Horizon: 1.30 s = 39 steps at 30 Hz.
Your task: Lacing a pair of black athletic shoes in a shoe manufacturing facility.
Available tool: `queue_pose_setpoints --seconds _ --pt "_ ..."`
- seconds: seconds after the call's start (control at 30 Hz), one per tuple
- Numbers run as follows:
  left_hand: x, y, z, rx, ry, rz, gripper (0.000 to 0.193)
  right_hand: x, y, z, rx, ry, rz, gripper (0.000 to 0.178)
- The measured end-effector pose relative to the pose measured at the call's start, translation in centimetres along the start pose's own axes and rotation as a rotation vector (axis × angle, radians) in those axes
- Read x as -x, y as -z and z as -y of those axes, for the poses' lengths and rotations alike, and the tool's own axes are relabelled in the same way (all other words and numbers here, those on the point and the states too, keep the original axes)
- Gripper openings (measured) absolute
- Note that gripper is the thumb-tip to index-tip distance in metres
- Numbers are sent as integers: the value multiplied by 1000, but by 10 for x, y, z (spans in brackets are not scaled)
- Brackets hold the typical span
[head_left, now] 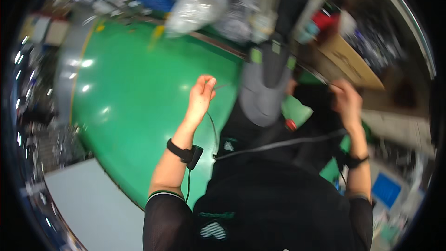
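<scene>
My left hand (203,92) is raised over the green floor, its fingertips pinched together on a thin dark cord. Below that hand the cord (213,128) hangs in a curve, down to beside my clothing. From there a pale grey strand (283,144) stretches across my lap toward my right wrist; whether it is one piece with the cord I cannot tell. My right hand (347,101) is up at the right, fingers curled and blurred, and what they hold is hidden. Between the hands stands a rounded grey and black object (265,86) with green tabs, its kind unclear.
Clear plastic bags (200,11) heap up at the far side. A cardboard box (350,60) stands beyond my right hand. A pale panel (95,204) lies at lower left, and a blue flat item (386,190) at lower right. Black bands (180,151) circle both wrists.
</scene>
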<state>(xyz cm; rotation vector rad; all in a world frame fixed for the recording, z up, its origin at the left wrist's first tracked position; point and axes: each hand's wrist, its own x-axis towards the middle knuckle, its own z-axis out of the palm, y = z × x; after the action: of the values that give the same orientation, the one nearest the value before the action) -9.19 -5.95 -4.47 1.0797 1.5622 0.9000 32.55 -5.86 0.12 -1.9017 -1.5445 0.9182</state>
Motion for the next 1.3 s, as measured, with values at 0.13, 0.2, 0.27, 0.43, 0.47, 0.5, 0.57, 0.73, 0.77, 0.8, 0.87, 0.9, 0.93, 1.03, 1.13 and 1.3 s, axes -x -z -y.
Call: queue_pose_setpoints --seconds 0.13,0.2,0.27,0.43,0.47,0.5,0.57,0.73,0.77,0.8,0.87,0.9,0.93,1.03,1.13,1.3 --pt "5 -87 -41 245 -62 298 22 12 -61 33 -257 230 181 11" --pt "0 -112 -28 -120 -391 270 26 13 -76 10 -433 72 225 14" --pt "12 -123 -30 -568 -660 227 26 17 -84 -4 -788 -129 373 19" --pt "17 -117 -33 -851 -875 274 20 18 -93 1 -706 -137 311 21" --pt "16 -114 -34 -771 -827 199 16 18 -95 5 -803 -168 289 21" --pt "16 -112 -34 -692 -776 124 11 20 -98 7 -898 -199 266 20" --pt "14 -111 -34 -375 -475 96 6 19 -97 3 -945 -216 266 18" --pt "11 -102 -31 -521 -465 45 4 18 -92 14 -636 -183 282 15" --pt "11 -102 -28 -665 -639 -12 5 18 -92 15 -596 -188 298 13" --pt "12 -101 -28 -664 -592 -20 7 16 -95 14 -598 -191 303 13" --pt "18 -103 -38 -711 -569 -3 7 12 -100 5 -399 -64 211 11" --pt "19 -105 -41 -758 -549 9 7 10 -102 0 -399 -71 207 11" --pt "18 -105 -39 -761 -548 10 7 9 -106 -2 -387 -61 220 13" --pt "13 -109 -36 -743 -763 -1 8 8 -103 3 -331 -55 236 14" --pt "13 -114 -48 -963 -716 51 15 3 -111 1 -117 269 42 11" --pt "-5 -117 -63 -944 -312 277 22 1 -116 -3 145 640 -55 6"
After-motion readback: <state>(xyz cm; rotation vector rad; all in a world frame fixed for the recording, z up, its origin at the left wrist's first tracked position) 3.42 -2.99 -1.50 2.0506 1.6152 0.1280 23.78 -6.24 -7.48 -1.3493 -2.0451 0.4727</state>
